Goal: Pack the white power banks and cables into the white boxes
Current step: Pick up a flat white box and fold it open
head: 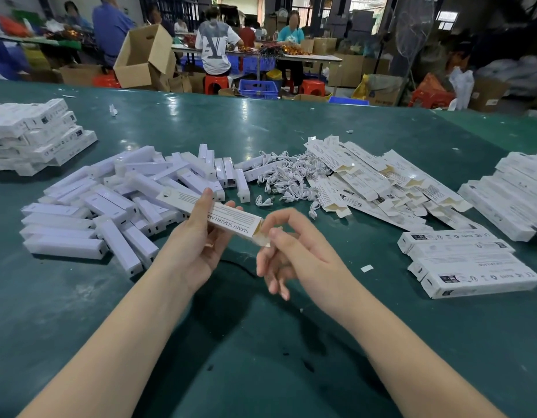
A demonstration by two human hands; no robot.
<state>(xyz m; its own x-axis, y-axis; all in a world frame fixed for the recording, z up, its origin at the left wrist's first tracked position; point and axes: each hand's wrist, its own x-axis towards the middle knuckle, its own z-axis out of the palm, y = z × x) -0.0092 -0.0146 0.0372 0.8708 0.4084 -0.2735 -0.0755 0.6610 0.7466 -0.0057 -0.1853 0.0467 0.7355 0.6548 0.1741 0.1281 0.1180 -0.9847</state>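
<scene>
The person's left hand [200,233] grips a long white box [211,214] around its middle, fingers curled under and thumb on top, holding it level above the green table [261,342] so that its open end faces the other hand. The right hand [291,248] pinches the brown inner flap [262,238] at that end between thumb and forefinger, the other fingers hanging loosely curled; this looks like closing or tucking the flap, though whether the box is already filled cannot be told. To the left of the held box lies a heap of white power banks [110,203], within easy reach of the holding hand. Beyond the box sits a tangle of white cables [286,179], and further right of it the flat unfilled boxes [381,182]. Closed boxes [469,267] are stacked to its right, probably the finished pile, kept apart from the supplies.
</scene>
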